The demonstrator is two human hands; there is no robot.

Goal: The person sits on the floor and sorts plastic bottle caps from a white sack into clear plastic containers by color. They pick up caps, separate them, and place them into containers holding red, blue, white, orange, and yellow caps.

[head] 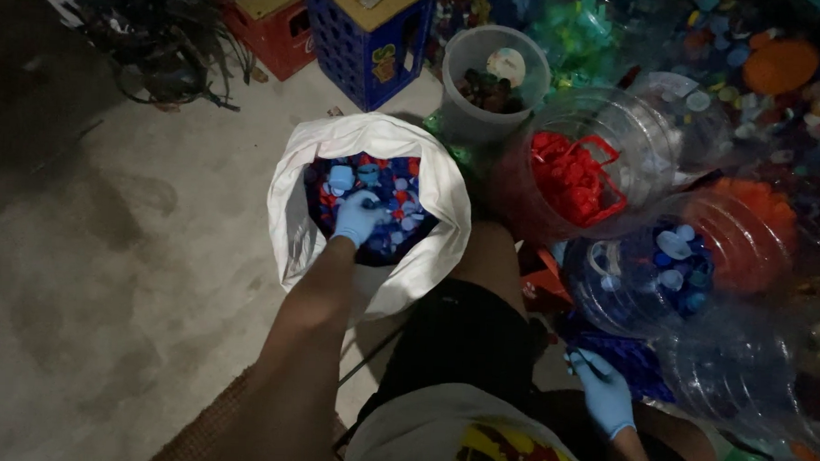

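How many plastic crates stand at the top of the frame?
2: a red crate at the top, and a blue crate right beside it, behind the white sack. Others may be hidden.

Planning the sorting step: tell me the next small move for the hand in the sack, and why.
Probably close the left hand on one cap and lift it out. Its gloved fingers already rest on the mixed blue, red and white caps in the white sack, while clear jars alongside hold caps of one colour.

Single head view, looking steeply down, close over lap and floor (pixel 104 272)
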